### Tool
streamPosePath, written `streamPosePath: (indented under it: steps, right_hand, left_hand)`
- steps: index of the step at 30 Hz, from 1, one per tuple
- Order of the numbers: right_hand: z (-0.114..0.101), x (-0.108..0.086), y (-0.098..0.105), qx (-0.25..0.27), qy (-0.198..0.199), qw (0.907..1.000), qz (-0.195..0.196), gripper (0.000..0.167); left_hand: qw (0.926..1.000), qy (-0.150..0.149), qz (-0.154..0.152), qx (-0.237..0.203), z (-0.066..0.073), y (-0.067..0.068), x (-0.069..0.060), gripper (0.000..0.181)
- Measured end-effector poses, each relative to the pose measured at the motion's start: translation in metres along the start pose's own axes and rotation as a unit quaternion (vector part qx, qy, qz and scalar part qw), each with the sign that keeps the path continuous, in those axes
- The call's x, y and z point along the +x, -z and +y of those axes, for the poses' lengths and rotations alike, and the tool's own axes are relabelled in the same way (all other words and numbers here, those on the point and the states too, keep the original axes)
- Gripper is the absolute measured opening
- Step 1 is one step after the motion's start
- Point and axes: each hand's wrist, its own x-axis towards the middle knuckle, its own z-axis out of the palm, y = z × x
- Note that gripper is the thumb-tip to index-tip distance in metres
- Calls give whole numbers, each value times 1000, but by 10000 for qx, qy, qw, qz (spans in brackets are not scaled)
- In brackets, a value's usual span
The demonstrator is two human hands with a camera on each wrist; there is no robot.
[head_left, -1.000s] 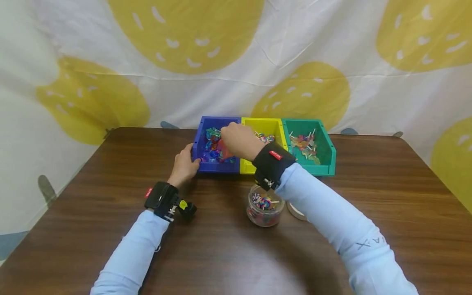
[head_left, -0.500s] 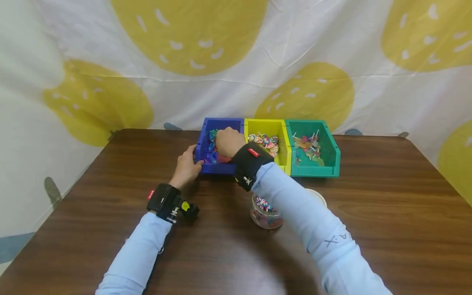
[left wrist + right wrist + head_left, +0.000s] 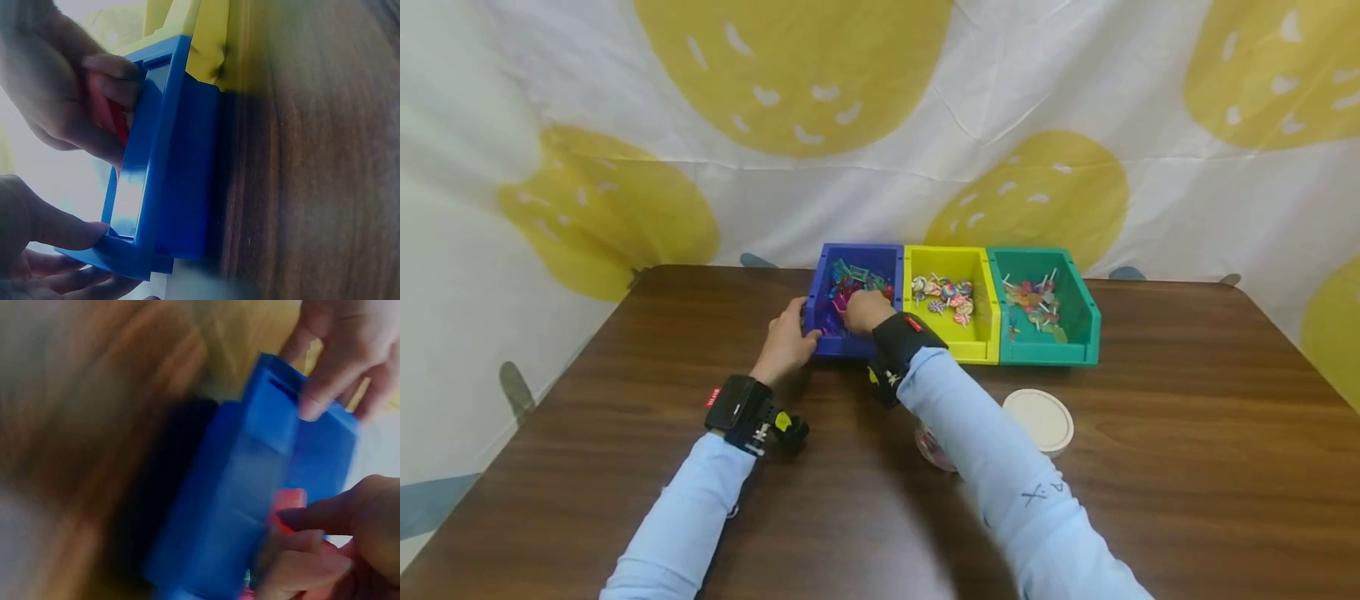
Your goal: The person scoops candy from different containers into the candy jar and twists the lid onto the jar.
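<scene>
My left hand (image 3: 786, 340) grips the left side of the blue bin (image 3: 844, 348), its thumb on the front corner and its fingers against the outer wall. Down inside that bin, my right hand (image 3: 867, 312) pinches a red plastic piece (image 3: 289, 500) between thumb and fingers. Much of the piece is hidden by the hand and the bin wall, so its full shape cannot be told. Shiny blue, green and red pieces (image 3: 859, 275) lie around it in the bin.
A yellow bin (image 3: 973, 353) with swirled lollipops and candies adjoins the blue one. Beside it, a green bin (image 3: 1051, 355) contains small lollipops. A clear jar (image 3: 931, 450) stands in front, mostly behind the right sleeve. To its right lies a white lid (image 3: 1041, 419).
My right hand has moved left, down and nearer into the blue bin with the red piece. The right forearm now covers most of the jar and uncovers the lid. My left hand keeps its grip.
</scene>
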Motion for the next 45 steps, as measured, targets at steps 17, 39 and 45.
streamPosePath:
  steps: [17,39,45]
  right_hand:
    - [-15,-68,48,-225,488,9982,-271,24]
    - [8,-45,14,227,206,9981,542,61]
    - [-10,-99,80,162,207,9996,114,46]
  left_hand:
    - [9998,26,-184,-19,3,4,-2,51]
    - [9996,-53,-197,177,2,0,1,52]
    - [9993,-106,-158,333,4,0,0,53]
